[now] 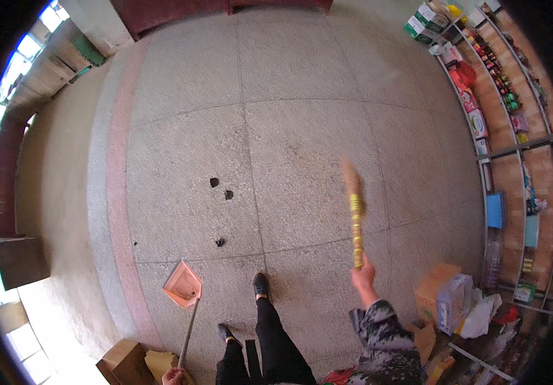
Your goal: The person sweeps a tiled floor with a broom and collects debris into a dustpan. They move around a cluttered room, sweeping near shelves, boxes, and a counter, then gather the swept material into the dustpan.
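My right hand is closed around the yellow-banded handle of a straw broom, whose blurred bristles point away from me over the floor. At the lower left my left hand grips the long grey handle of a pinkish-orange dustpan. The pan rests beside my feet with a few small dark bits in it. Beyond it on the speckled floor lie dark scraps: one beside another, and a crumpled one nearer to me.
Shelves of packaged goods run along the right wall. Boxes and plastic bags crowd the lower right. A cardboard box stands at the lower left. Dark red furniture lines the far side, and a brown cabinet the left.
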The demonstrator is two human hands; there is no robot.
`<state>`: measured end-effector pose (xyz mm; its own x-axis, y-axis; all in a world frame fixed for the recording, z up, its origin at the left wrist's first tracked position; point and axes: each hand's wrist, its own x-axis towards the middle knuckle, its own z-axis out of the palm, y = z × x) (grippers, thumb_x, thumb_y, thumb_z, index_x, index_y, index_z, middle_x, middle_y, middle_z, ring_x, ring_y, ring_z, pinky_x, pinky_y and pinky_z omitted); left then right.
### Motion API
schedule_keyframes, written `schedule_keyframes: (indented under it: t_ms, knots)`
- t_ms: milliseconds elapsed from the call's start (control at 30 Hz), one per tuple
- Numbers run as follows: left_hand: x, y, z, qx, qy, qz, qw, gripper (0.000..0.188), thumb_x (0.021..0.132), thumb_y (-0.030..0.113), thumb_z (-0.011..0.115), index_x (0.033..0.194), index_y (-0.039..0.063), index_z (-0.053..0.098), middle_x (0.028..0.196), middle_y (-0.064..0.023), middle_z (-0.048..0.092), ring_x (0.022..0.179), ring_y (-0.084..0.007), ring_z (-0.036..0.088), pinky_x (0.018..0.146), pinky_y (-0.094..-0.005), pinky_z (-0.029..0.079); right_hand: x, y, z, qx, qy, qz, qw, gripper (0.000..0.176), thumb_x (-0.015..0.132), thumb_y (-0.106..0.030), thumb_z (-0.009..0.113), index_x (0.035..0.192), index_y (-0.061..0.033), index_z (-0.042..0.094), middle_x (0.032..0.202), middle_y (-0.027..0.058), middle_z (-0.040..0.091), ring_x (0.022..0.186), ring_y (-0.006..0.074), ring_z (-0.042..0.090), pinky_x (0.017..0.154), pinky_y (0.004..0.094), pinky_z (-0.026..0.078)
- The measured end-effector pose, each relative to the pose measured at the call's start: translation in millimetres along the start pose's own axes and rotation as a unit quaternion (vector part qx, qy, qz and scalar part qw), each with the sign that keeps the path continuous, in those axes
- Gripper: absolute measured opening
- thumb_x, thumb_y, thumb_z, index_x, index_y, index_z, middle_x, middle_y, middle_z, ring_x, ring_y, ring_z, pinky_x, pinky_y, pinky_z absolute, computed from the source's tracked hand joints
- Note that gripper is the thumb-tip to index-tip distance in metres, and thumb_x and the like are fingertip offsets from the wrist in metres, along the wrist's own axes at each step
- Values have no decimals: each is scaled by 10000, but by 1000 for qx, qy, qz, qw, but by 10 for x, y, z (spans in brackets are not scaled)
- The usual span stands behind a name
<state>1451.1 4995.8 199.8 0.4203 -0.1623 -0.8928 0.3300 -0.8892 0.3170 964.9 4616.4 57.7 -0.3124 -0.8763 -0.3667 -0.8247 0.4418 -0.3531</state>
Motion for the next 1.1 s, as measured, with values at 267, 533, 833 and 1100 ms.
schedule_keyframes:
  t_ms: [267,533,833,1100]
  knots:
    - [-9,-26,-62,6,11,-19,1000,167,807,155,556,879,11,601,594,-20,524,449,-93,456,388,-222,353,1484,-682,1164,215,-28,112,970,188,616,-37,553,770,15,458,621,146,540,556,277,583,497,394,456]
    - [57,-525,-415,3,24,-48,999,181,804,165,564,904,17,594,603,-19,526,448,-90,453,381,-221,352,464,-2179,2164,-42,-135,-94,986,544,655,-135,575,1138,54,410,819,231,595,776,379,582,661,442,470]
    - [273,-596,-683,-35,62,-8,997,53,836,93,520,843,41,528,597,-21,480,417,-101,428,360,-242,357,-1308,-2436,2537,-159,-277,-326,890,640,673,-103,577,1228,68,307,710,211,574,654,363,582,560,432,478]
    - [649,-1168,-1668,-142,26,-21,989,119,827,149,518,881,47,547,650,-34,534,401,-107,463,338,-261,367,-2512,-2519,2455,-228,-334,-403,821,611,671,-105,530,1260,-80,371,777,222,575,721,397,568,622,486,447]
